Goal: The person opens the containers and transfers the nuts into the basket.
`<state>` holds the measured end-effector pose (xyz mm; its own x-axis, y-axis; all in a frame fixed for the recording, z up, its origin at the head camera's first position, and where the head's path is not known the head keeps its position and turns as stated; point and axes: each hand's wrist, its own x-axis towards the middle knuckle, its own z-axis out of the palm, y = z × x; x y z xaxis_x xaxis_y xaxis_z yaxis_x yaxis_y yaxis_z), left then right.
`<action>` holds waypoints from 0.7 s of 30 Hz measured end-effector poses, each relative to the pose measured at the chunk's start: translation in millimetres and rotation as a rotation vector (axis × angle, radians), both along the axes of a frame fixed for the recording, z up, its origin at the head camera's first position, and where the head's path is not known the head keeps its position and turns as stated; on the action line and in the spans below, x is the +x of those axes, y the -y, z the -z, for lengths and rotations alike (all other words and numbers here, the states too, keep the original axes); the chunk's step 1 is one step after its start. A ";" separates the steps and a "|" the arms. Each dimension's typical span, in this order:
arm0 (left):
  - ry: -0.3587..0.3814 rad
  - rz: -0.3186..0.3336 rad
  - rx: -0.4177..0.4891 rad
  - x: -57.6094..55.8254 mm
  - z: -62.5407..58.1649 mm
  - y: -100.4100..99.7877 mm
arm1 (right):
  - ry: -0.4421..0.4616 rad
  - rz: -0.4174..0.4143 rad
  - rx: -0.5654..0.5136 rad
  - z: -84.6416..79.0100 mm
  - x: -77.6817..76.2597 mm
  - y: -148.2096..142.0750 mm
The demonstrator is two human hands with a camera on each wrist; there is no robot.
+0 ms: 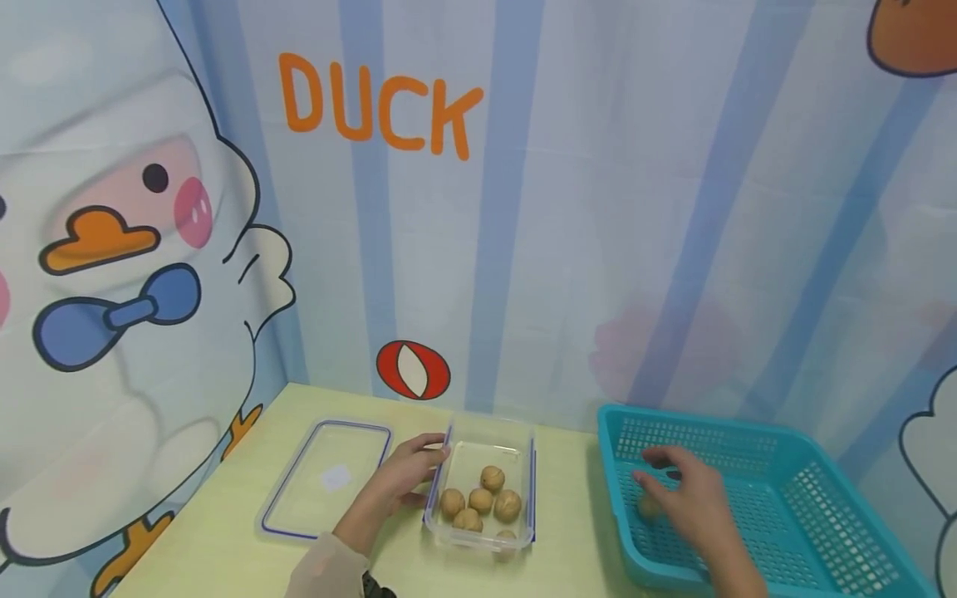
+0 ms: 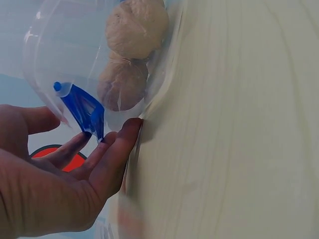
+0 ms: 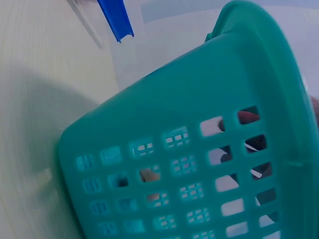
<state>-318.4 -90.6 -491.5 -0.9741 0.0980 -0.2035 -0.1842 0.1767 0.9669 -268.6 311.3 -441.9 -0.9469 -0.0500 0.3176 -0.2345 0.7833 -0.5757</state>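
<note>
Fingers against clear box, "DUCK" behind

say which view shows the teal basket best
The head view: it takes in most of the teal basket, interior and rim, though cropped at bottom. The right wrist view shows part of its wall and rim close up; the left wrist view, none.
</note>
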 end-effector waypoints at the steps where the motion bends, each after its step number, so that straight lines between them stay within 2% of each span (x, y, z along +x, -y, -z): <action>1: 0.000 0.001 0.001 0.0 -0.1 -0.1 | -0.036 0.000 -0.005 -1.3 0.6 1.1; 3: -0.001 0.001 0.001 0.0 -0.4 -0.1 | -0.095 -0.002 -0.014 -4.9 2.9 4.2; 7: 0.000 0.001 -0.008 0.3 -1.0 0.1 | -0.155 -0.020 -0.042 -16.0 9.2 16.0; 13: -0.001 -0.005 0.007 2.5 0.4 1.3 | -0.217 -0.126 -0.102 -30.1 20.8 50.2; 17: -0.009 0.008 0.020 2.4 1.5 0.5 | -0.261 -0.203 -0.128 -28.6 24.8 80.1; 21: -0.014 0.008 0.012 1.0 2.4 0.4 | -0.210 -0.266 -0.146 -18.9 20.0 114.6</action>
<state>-317.4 -91.0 -493.9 -0.9760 0.1086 -0.1886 -0.1692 0.1666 0.9714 -248.6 196.7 -423.0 -0.8203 -0.2252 0.5258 -0.5437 0.5922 -0.5947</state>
